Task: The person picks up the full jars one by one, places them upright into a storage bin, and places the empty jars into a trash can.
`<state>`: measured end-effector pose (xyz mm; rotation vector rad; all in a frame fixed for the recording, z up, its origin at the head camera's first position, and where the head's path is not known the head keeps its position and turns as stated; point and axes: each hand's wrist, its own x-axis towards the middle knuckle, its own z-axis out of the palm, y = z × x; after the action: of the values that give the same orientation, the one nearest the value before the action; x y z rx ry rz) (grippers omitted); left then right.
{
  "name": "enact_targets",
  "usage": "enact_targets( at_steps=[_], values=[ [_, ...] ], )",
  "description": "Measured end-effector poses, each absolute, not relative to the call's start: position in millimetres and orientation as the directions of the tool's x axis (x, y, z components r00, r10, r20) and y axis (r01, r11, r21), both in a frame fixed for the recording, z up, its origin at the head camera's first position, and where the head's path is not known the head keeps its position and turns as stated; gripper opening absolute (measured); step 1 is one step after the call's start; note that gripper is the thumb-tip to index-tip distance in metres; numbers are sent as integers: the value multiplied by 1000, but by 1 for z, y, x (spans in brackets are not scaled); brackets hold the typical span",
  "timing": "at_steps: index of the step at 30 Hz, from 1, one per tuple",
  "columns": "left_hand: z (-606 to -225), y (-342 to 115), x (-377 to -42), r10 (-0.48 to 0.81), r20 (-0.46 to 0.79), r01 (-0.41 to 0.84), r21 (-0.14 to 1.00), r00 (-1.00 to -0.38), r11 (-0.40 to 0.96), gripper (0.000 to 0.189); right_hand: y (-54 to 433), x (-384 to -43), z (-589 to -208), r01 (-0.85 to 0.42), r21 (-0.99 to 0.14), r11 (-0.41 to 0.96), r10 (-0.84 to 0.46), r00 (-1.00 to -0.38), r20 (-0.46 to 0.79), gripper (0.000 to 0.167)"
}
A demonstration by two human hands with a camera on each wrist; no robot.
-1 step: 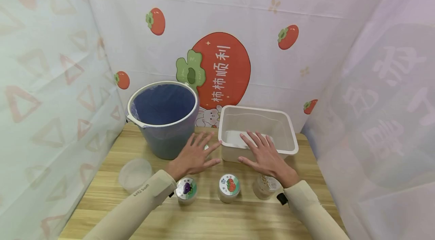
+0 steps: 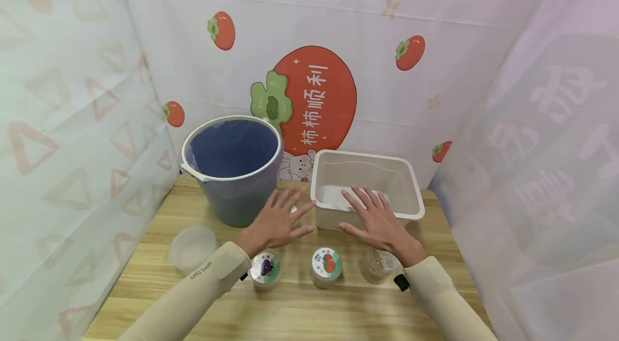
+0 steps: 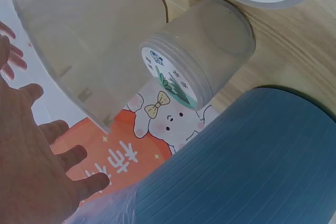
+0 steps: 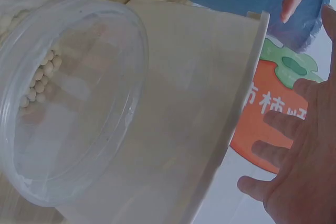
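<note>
My left hand (image 2: 275, 225) is held over the table with its fingers straight and spread. It holds nothing and is nearest a blue bucket (image 2: 242, 196) and a lidded jar with a green leafy label (image 3: 210, 51), which it mostly hides in the head view. Fingers also spread, my right hand (image 2: 379, 225) hovers empty before the front rim of a cream rectangular bin (image 2: 367, 158). Below it stands a clear jar (image 2: 374, 268) with small round beige pieces (image 4: 42, 77) inside. Nearer me are jars with an eggplant label (image 2: 265, 268) and a tomato label (image 2: 326, 265).
At the left of the wooden table (image 2: 309, 314) stands a translucent round container (image 2: 192, 248). The bucket seems lined with a thin plastic bag. Printed cloth walls (image 2: 309, 8) enclose the table at the back and on both sides.
</note>
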<state>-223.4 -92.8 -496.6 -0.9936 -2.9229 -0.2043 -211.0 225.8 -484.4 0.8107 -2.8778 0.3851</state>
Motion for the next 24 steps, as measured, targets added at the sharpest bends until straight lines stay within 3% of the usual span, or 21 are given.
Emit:
enact_targets(
  at_steps=[9, 24],
  values=[
    [-491, -90, -219, 622, 102, 629, 56, -776, 776, 68, 232, -212, -484, -535, -198, 821, -494, -841, 220, 84],
    [-488, -84, -210, 649, 125, 660, 94, -750, 745, 65, 258, -209, -485, -509, -207, 836, -460, -854, 243, 83]
  ],
)
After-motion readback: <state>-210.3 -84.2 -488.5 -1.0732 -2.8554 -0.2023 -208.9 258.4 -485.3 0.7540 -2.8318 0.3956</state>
